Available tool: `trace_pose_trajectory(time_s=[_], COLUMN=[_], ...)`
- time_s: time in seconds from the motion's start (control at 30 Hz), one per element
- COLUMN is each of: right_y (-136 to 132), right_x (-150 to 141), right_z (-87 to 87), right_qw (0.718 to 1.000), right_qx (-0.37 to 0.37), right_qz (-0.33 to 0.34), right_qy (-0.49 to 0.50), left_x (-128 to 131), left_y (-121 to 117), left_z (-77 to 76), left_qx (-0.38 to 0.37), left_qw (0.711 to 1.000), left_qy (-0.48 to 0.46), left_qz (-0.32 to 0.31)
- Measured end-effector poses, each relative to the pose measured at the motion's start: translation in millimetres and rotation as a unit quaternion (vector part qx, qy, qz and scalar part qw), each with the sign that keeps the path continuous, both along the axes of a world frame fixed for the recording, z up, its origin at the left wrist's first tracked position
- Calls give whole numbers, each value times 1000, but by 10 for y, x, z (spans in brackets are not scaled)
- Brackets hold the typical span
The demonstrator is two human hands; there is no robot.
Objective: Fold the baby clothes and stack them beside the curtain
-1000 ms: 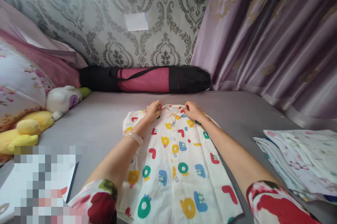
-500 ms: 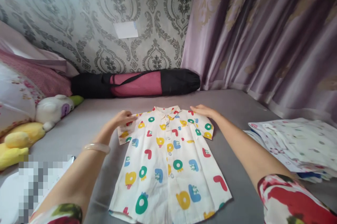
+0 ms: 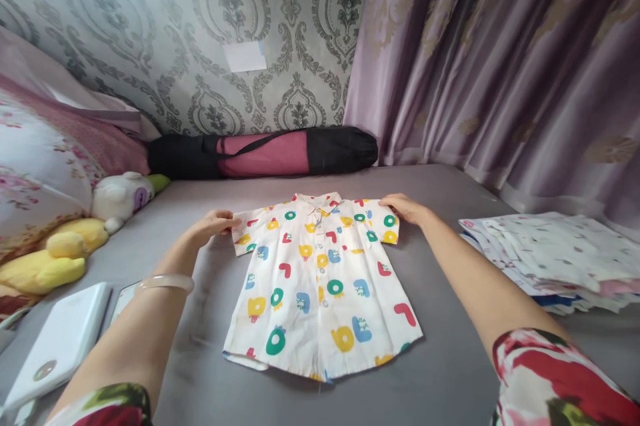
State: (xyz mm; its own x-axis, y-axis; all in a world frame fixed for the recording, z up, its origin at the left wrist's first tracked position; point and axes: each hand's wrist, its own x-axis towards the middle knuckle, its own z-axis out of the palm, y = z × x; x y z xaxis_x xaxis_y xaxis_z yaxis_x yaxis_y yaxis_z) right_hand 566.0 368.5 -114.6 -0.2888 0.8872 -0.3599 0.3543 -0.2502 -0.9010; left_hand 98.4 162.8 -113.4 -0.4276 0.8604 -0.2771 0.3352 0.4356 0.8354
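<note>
A small white short-sleeved shirt lies face up and spread flat, its collar pointing away from me. Red, yellow, green and blue letter-like shapes cover it, and buttons run down its front. My left hand is closed on the outer end of the left-side sleeve, fingertips pinching the fabric. At the opposite side, my right hand pinches the upper outer corner of the other sleeve. A pale bangle circles my left wrist.
The shirt rests on a grey sheet. Folded clothes are stacked at right. On the left are a white power bank, yellow and white plush toys. A black-and-pink long bag lies along the wall.
Both hands have moved outward from the shoulders to the sleeve ends. The sleeves now stretch out straighter sideways. My view has shifted slightly, showing the shirt's whole bottom hem.
</note>
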Motion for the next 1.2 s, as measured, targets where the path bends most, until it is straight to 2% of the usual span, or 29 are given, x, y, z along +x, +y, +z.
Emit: trace_pose_trajectory(time_s=[0.13,0.2,0.33,0.43,0.5,0.6,0.7,0.87,1.03,1.2], right_y=[-94,-120,-105,-72,-67,-85,-124,-270,-394,-387], right_x=[-125,-155,-100,3,62,108,125,139,106,30], right_z=[-10,-6,16,33,30,-10,-85,-201,-221,-130], right_qw=[1000,999,999,997,994,984,964,925,835,810], right_qx=[-8,-15,6,31,52,111,187,274,332,309], right_qz=[-4,12,43,32,22,11,1,10,67,61], right_qy=[29,36,-19,-64,-90,-137,-191,-263,-435,-494], left_x=[125,169,231,253,257,265,302,406,420,391], left_y=[45,41,7,4,18,36,8,-94,-112,-36], left_z=[-124,-177,-205,-197,-208,-251,-290,-271,-224,-153], left_qx=[43,60,66,64,56,21,-15,-85,-103,-123], left_qw=[992,986,988,988,985,966,928,887,876,873], left_qy=[-36,-27,-17,17,78,229,365,453,470,472], left_qz=[114,151,139,140,141,120,76,17,-13,9])
